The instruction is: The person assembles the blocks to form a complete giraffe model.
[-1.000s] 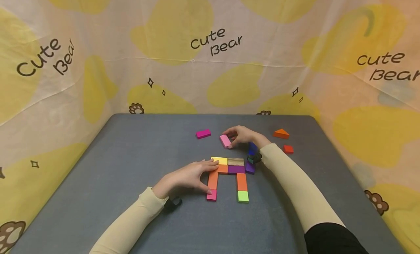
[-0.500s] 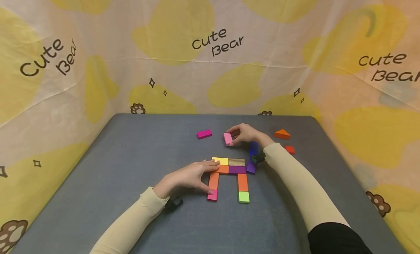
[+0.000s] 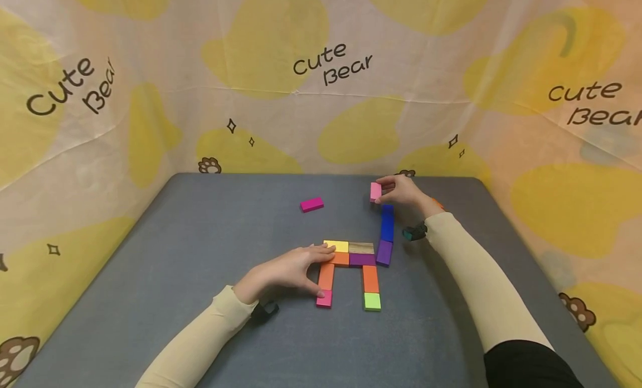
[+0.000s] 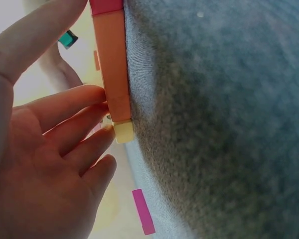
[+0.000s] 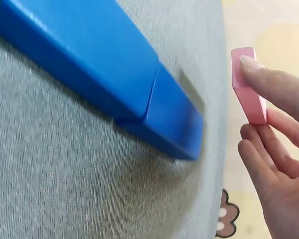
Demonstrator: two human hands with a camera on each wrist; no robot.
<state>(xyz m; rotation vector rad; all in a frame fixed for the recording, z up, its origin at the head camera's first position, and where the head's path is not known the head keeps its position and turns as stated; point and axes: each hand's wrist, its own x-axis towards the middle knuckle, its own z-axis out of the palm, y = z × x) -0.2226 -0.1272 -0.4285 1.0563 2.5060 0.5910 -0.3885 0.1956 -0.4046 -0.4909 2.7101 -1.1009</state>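
My right hand (image 3: pixel 405 193) pinches a pink block (image 3: pixel 375 191) between thumb and fingers, beyond the far end of the blue blocks (image 3: pixel 388 223). In the right wrist view the pink block (image 5: pixel 248 84) appears raised above the cloth. My left hand (image 3: pixel 286 270) rests along the left side of a block figure, fingertips on the yellow block (image 3: pixel 341 246) and orange block (image 3: pixel 342 259), thumb at a deep pink block (image 3: pixel 324 300). The figure also has a wood-coloured block (image 3: pixel 361 248), a purple block (image 3: pixel 361 259), an orange block (image 3: pixel 370 279) and a green block (image 3: pixel 372 301).
A violet block (image 3: pixel 384 253) links the figure's right side to the blue blocks. A magenta block (image 3: pixel 312 204) lies alone farther back on the grey table (image 3: pixel 225 221). Behind the right wrist, an orange block (image 3: pixel 438 204) is mostly hidden. A printed curtain (image 3: pixel 281 126) encloses the table.
My right hand has carried the pink block from beside the magenta block to the right and away, past the blue blocks, uncovering them. The left hand stays in place.
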